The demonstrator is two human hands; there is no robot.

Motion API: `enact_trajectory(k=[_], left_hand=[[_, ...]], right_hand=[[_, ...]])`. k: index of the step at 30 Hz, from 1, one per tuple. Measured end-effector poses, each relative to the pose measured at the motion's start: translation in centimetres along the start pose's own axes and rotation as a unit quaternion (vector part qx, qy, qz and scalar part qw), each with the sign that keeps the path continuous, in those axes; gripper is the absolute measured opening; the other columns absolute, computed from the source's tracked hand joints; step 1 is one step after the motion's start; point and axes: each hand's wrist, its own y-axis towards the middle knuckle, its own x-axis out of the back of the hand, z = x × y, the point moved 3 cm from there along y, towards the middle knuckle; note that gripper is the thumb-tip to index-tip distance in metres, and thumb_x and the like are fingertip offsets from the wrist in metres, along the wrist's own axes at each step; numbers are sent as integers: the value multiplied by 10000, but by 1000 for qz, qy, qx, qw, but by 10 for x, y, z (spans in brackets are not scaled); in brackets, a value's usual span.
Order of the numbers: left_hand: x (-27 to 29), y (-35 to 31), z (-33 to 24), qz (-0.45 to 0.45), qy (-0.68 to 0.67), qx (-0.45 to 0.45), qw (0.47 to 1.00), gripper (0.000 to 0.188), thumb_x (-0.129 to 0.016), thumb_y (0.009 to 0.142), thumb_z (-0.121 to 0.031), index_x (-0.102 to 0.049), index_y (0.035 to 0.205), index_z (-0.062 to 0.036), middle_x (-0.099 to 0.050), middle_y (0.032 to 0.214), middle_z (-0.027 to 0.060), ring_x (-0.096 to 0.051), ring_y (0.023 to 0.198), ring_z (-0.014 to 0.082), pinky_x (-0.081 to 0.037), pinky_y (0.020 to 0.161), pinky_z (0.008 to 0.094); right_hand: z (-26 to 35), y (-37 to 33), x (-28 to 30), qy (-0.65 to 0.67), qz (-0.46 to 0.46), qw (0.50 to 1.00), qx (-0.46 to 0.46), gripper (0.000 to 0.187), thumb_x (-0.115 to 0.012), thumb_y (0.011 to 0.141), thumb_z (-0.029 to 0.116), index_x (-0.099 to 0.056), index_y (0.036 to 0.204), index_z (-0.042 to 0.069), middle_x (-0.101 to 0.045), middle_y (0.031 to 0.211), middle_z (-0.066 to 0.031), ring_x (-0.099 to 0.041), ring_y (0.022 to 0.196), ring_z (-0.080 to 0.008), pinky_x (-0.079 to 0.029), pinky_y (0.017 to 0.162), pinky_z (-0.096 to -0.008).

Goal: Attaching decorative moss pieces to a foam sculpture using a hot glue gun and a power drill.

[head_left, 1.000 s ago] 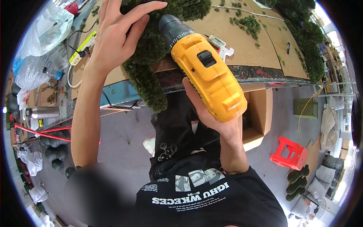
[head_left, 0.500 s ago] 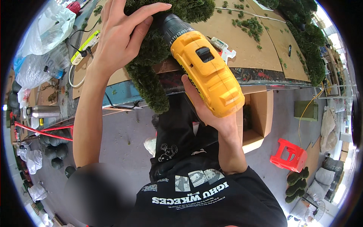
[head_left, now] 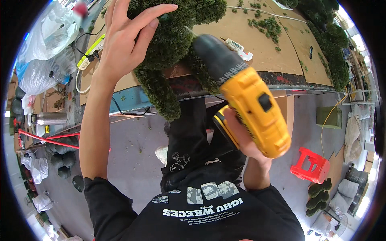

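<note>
My right hand (head_left: 246, 138) is wrapped round the grip of a yellow and black cordless drill (head_left: 259, 106). Its blurred black chuck points up and left, and a thin bit ends close to the foliage; whether it touches cannot be made out. A dark green artificial foliage piece (head_left: 167, 52) with thick bushy branches lies at the table's near edge, one branch hanging over it. Against its left side rests my left hand (head_left: 122, 48), index finger and thumb stretched out and apart. The upper picture edge cuts off some of the left fingers.
Cardboard sheets (head_left: 277, 48) cover the table, with loose green sprigs and a small white tool (head_left: 240, 49) on them. Left are a yellow-green power strip (head_left: 91, 52) and a metal bottle (head_left: 49, 118). A red stool (head_left: 310, 165) stands on the floor, right.
My right hand has drawn the drill back toward me and to the right, off the foliage, so that its bit and the branch behind it show. My left hand stays nearly in place.
</note>
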Motion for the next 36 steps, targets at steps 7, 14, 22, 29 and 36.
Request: enact_trajectory(k=[7, 14, 22, 29, 36], left_hand=[[0, 2, -3, -4, 7, -5, 1000, 240, -580, 988, -75, -748, 1159, -65, -436, 1518, 242, -361, 1441, 453, -272, 1188, 545], [0, 1, -6, 8, 26, 16, 999, 239, -570, 1001, -97, -751, 1153, -64, -427, 1530, 239, -359, 1438, 454, -266, 1189, 548], [-2, 3, -2, 6, 14, -4, 1000, 245, -563, 1013, -130, -750, 1155, -62, -429, 1529, 247, -360, 1435, 463, -264, 1188, 559], [1, -1, 2, 21, 63, -7, 998, 263, -563, 1024, -162, -757, 1190, -97, -425, 1551, 256, -344, 1452, 471, -233, 1204, 583], [3, 5, 0, 16, 14, -41, 999, 306, -640, 975, -126, -772, 1242, -200, -479, 1524, 176, -395, 1408, 353, -262, 1194, 479]], right_hand=[[-69, -11, 40, 258, -185, 887, -335, 239, -672, 965, 77, -631, 1188, 2, -553, 728, 9, -495, 564, -57, -392, 546, -221], [-223, 35, 42, 307, -300, 868, -249, 278, -686, 980, 85, -611, 1229, -13, -545, 723, 19, -495, 576, -61, -440, 546, -241], [-332, 50, 10, 307, -273, 876, -251, 316, -703, 968, 74, -597, 1258, 9, -601, 762, -18, -573, 616, -98, -505, 578, -262], [-329, 30, -1, 288, -218, 890, -279, 399, -709, 961, 65, -557, 1322, -9, -692, 912, -76, -664, 760, -135, -566, 741, -293], [-312, 2, -2, 161, -222, 927, -257, 556, -793, 907, 106, -504, 1353, -57, -664, 1245, -123, -664, 1094, -195, -540, 942, -326]])
